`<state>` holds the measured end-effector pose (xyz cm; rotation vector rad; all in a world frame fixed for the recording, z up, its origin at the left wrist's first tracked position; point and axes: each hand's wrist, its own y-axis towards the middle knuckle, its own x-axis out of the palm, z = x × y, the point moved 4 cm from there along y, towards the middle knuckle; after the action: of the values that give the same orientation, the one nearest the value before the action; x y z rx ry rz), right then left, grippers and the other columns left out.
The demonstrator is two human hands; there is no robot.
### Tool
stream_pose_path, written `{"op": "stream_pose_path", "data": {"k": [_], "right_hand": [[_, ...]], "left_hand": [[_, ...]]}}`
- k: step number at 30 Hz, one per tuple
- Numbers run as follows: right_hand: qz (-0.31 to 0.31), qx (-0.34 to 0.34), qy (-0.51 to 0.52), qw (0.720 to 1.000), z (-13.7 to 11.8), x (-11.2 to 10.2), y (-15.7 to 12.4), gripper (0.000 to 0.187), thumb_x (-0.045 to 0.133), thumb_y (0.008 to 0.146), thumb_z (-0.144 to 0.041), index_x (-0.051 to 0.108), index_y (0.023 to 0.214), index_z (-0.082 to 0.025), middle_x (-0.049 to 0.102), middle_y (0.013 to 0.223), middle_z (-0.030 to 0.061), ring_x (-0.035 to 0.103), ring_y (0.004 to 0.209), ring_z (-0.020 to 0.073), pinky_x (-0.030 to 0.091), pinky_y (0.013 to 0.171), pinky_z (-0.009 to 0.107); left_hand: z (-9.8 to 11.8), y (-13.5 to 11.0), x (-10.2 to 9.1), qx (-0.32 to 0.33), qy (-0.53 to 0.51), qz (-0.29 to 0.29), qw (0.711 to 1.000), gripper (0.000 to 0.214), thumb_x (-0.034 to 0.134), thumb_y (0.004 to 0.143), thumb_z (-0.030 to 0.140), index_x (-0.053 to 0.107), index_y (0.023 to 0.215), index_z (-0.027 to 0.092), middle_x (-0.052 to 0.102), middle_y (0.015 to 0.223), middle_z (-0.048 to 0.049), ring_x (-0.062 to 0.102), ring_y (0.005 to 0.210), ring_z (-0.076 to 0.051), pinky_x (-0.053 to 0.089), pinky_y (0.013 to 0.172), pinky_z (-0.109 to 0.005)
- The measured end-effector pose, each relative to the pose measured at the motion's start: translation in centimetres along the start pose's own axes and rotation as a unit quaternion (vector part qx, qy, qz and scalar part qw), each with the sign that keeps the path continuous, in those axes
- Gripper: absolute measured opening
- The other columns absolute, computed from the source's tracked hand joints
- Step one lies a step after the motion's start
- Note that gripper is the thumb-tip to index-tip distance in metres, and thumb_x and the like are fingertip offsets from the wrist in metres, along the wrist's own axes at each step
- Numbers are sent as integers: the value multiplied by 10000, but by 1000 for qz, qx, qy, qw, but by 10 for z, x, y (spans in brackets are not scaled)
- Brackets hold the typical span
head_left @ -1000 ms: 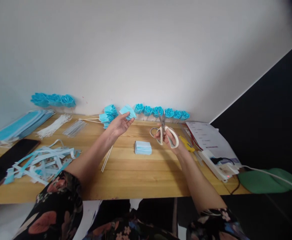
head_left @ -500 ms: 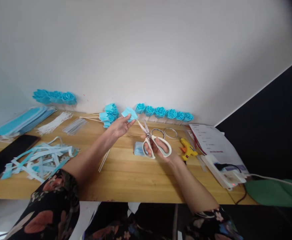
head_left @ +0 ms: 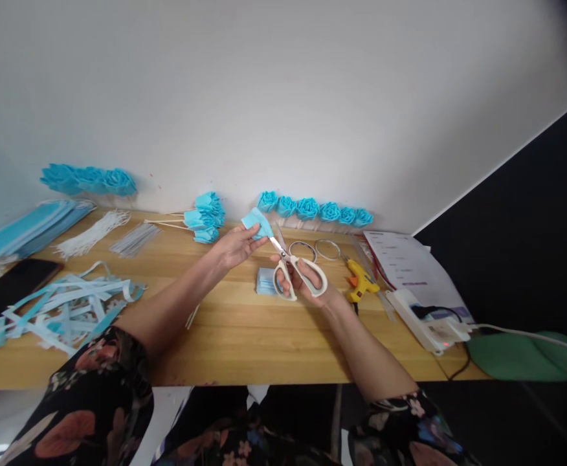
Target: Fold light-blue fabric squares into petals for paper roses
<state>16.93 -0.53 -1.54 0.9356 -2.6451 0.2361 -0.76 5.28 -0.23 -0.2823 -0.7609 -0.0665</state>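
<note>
My left hand (head_left: 237, 246) pinches a small blue piece of mask fabric (head_left: 258, 222) between thumb and fingers, held up over the table. My right hand (head_left: 307, 279) grips white-handled scissors (head_left: 282, 253) through their loops. The scissor blades are spread, with one blade at the lower right edge of the fabric; whether it is over or under the cloth is hard to make out. Beneath the scissors lies a stack of light blue fabric squares (head_left: 265, 282), partly hidden by the right hand. Behind the fabric, a row of blue fabric roses (head_left: 307, 208) stands along the wall.
Left of my arm lie cut strips (head_left: 65, 307), a phone (head_left: 19, 285), face masks (head_left: 31, 230), white cords (head_left: 94, 233) and grey wires (head_left: 135, 239). Stemmed blue flowers (head_left: 204, 217) rest behind the left hand. At right are a yellow glue gun (head_left: 362, 280) and a power strip (head_left: 419, 322).
The blue fabric has been turned and brought toward the scissors, so a blade now meets its edge. The whole view has shifted slightly.
</note>
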Motion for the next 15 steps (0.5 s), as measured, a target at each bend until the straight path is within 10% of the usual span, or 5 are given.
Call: {"op": "stream_pose_path", "data": {"k": [15], "right_hand": [[53,-19,122,991,9,4,6,509,666,798,-647,663,1043,-201,594,742,14,484,578,139,421,494,275]], "left_hand": [[-12,5,-6,0,29,-16,999,66,725,860,94,718,812,138,743,796,-35,712,766,-139,604,876,-283]]}}
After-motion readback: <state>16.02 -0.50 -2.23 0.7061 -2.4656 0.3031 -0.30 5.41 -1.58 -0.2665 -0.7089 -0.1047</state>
